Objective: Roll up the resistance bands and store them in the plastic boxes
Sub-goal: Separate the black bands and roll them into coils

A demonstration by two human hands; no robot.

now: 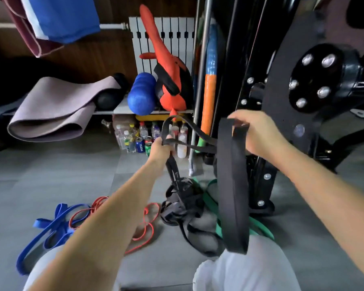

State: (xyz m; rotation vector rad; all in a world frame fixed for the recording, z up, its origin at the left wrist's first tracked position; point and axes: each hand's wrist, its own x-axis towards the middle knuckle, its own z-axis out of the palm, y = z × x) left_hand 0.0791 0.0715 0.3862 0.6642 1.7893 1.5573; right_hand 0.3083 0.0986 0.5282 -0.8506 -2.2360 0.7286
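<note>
The right hand (261, 135) was raised and curled over the top of a wide black band (233, 196), gripping it so that the band hung down as a long loop, its bottom end in front of the person's light-trousered knee (240, 274). The left hand (161, 148), lower and further left, was clenched around a narrow black band (174, 169). One loop of this band stood up above the fist, a strand ran right toward the wide band, and the rest dropped into a dark tangle on the grey floor (50, 175). Just beside that tangle lay a green band (211, 201), partly hidden behind the hanging loop. To the left, under the left forearm, a thin red band (144, 229) lay in loose coils, with a blue band (48, 227) sprawled next to it. Further back stood a cluster of bottles and cans (134, 135) below a shelf holding a blue foam roller (142, 94) and a folded grey mat (57, 106). A black machine frame (292, 80) rose at the right.
</note>
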